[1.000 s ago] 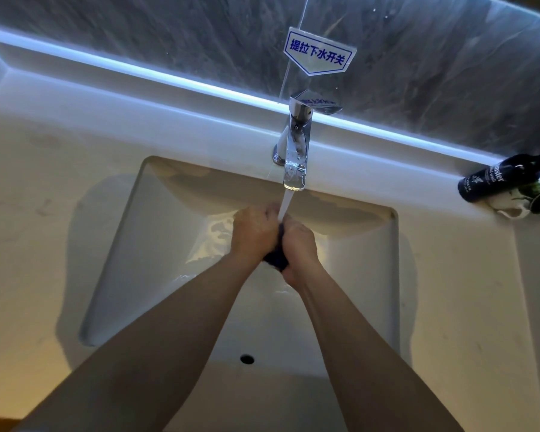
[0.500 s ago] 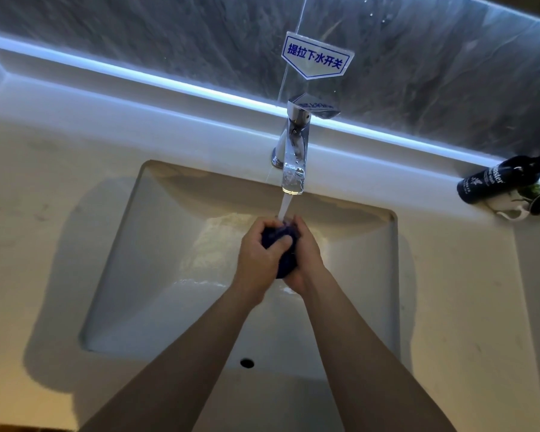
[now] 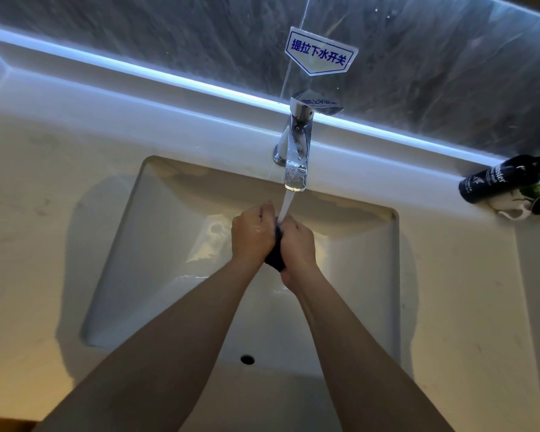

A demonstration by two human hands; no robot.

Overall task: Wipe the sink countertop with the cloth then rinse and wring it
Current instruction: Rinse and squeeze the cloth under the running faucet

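Over the white sink basin [image 3: 156, 275], my left hand [image 3: 251, 235] and my right hand [image 3: 298, 244] press together around a dark blue cloth [image 3: 275, 258]. Only a narrow strip of the cloth shows between the palms, with a bunched end hanging below them. Water runs from the chrome faucet [image 3: 296, 151] onto the top of the cloth, where the fingers meet. The pale countertop [image 3: 35, 229] surrounds the basin.
A dark bottle [image 3: 493, 179] lies on its side at the right back edge, next to a small white item [image 3: 512, 208]. A blue-and-white sign [image 3: 320, 54] sticks on the mirror above the faucet. An overflow hole [image 3: 247, 359] sits in the basin's near wall.
Half a second ago the hands cupped the cloth as an exposed blue ball under the stream. Now they have closed tight around it, squeezing it into a narrow strip between the palms.
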